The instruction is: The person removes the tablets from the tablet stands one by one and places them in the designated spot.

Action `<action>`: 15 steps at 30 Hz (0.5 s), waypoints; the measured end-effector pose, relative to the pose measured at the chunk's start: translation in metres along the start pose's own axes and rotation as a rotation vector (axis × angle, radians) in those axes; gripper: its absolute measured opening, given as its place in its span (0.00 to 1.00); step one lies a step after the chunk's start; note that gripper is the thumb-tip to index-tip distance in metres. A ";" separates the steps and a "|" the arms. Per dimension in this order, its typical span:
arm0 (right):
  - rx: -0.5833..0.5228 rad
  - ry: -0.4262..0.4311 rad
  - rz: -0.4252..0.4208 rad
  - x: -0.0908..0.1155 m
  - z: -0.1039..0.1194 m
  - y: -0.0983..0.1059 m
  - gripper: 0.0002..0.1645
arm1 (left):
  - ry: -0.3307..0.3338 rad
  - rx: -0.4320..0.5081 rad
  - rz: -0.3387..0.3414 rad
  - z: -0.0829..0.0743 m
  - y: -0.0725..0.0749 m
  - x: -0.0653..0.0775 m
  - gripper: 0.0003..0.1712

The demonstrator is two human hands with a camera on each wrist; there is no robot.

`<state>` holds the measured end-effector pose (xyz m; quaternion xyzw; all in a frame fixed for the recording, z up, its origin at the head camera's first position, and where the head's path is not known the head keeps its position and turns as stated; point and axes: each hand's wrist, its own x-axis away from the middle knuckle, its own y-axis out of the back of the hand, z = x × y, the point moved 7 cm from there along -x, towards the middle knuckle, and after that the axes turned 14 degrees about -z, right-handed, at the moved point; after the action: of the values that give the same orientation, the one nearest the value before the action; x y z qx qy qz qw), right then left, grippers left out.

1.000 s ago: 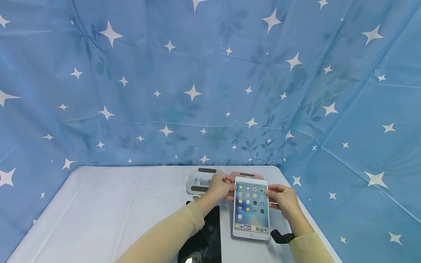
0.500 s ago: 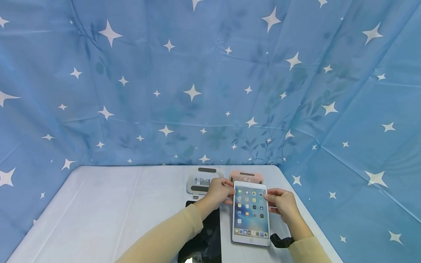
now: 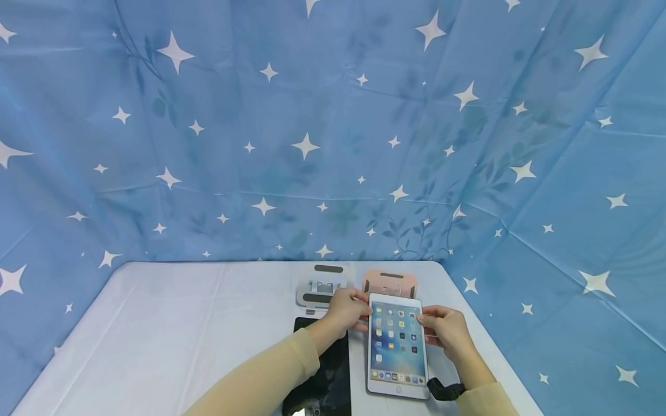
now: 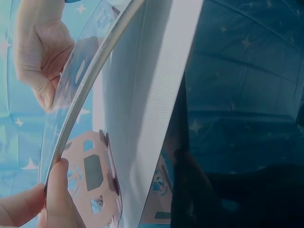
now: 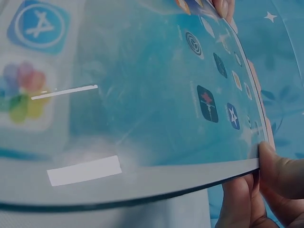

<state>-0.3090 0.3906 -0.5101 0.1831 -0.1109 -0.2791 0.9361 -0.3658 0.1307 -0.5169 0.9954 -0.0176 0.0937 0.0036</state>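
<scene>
A white tablet (image 3: 398,346) with a lit screen of app icons is held upright-long between both hands in the head view. My left hand (image 3: 346,312) pinches its left edge near the top; my right hand (image 3: 448,330) pinches the opposite edge at similar height. Seen nearly edge-on in the left wrist view, the tablet (image 4: 80,99) stands tilted above the white tabletop, my left thumb and finger (image 4: 59,190) on its rim. In the right wrist view, right fingers (image 5: 280,175) grip the rim and the screen (image 5: 128,114) fills most of the picture.
Just beyond the tablet lies a pink stand (image 3: 390,282) with dark pads. Left of it sits a grey stand (image 3: 316,284). A glossy black tablet (image 3: 330,381) lies under my left forearm on the white table (image 3: 171,346). Blue star-patterned curtains (image 3: 333,144) hang behind and right.
Both hands have drawn the white tablet a little toward the person, uncovering more of the pink stand. The grip on its two edges stays the same.
</scene>
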 end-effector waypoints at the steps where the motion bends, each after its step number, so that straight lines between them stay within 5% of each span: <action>1: 0.002 0.000 -0.001 0.001 0.000 0.000 0.15 | 0.000 0.003 0.004 0.001 0.000 0.000 0.10; 15: 0.044 -0.007 -0.021 0.010 -0.008 0.000 0.17 | 0.025 -0.027 0.008 0.007 0.000 0.012 0.09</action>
<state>-0.2985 0.3879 -0.5165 0.2041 -0.1182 -0.2869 0.9285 -0.3525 0.1298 -0.5210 0.9940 -0.0228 0.1061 0.0167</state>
